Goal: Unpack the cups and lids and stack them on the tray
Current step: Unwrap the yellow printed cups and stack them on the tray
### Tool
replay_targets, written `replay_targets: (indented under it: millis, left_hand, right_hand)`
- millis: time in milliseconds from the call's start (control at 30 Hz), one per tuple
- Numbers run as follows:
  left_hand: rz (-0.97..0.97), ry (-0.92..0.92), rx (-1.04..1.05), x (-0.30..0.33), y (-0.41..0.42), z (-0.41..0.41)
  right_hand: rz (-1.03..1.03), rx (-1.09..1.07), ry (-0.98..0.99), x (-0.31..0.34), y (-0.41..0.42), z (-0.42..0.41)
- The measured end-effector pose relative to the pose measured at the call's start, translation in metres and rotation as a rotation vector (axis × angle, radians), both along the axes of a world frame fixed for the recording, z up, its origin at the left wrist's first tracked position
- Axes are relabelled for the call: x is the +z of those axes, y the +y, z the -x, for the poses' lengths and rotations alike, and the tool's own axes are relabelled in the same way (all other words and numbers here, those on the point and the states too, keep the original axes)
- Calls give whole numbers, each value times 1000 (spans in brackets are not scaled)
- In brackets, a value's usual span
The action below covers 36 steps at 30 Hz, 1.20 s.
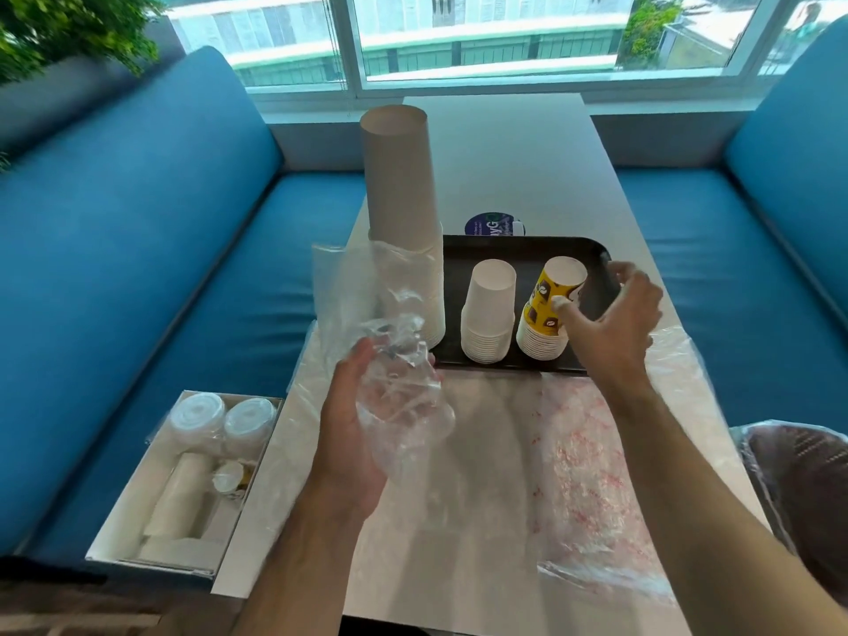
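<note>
Item 1, tall stack of white cups (401, 213): inverted, standing at the left end of the black tray (523, 247), its foot still gathered in a clear plastic sleeve (362, 286). Probably set upside down so the wrap can be pulled down and off.

Item 2, short stack of white cups (488, 314): inverted, mid-tray, free of wrap, plain white with ribbed rims showing at the base.

Item 3, yellow printed cups (548, 314): inverted, leaning slightly right, just beside item 2. The right hand (615, 323) has its fingers half curled around the stack, thumb against the yellow side, apparently steadying or straightening it on the tray.

Item 4, crumpled clear wrap (404, 392): held in the left hand (358, 433), fingers curled loosely round it; seemingly spent packaging kept clear of the tray.

Item 5, cardboard box (183, 479): on the blue bench seat (137, 268) left of the desk (504, 153). It holds two wrapped sleeves of white lids (220, 420), a wrapped white roll and a small yellowish piece, all not yet unpacked.

Item 6, flattened plastic bags (583, 452): spread on the near desk, one with red print.

Status, judged: cups largely placed; lids outstanding.
</note>
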<state>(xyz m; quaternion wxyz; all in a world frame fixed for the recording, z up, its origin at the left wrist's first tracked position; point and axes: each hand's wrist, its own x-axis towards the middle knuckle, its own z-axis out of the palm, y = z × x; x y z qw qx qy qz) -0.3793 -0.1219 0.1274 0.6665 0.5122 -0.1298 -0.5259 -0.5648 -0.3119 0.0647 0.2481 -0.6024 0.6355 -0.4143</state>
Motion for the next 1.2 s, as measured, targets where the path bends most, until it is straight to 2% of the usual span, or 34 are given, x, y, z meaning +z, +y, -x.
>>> replay_targets:
  millis: [67,100,200,267,367,467,533,633,700,833,967,1200]
  left_hand:
    - [49,31,27,1,-1,2]
    - [68,30,49,2,-3,3]
    - [89,9,144,2,-7,8]
    - [123,-5,199,1,-10,12]
    - [169,-82,222,-4,-12,15]
    - [202,-123,227,-6,-12,20]
    - [235,-129,218,-5,-11,24]
    - [250,-129,156,-5,-6,19]
    - [204,-131,224,-9,-2,10]
    - [285,-237,260,-12,3,-10]
    - [297,-301,135,-11,13,-28]
    - [105,-536,-170,-4,21,-36]
  right_hand:
    - [12,69,-145,15,26,-4]
    - [-79,164,-248,25,42,-7]
    - [-579,543,-568,49,88,-20]
    - [-795,677,-689,57,111,-30]
    - [-858,755,-876,56,134,-43]
    - [-720,755,-1052,61,147,-49]
    - [-599,693,-1029,61,147,-49]
    - [-461,683,-893,55,138,-42]
    - [-395,717,-806,55,131,-32]
    - [-300,753,-636,59,112,-7]
    - [-217,772,-489,57,98,12]
    - [-274,883,-383,56,89,30]
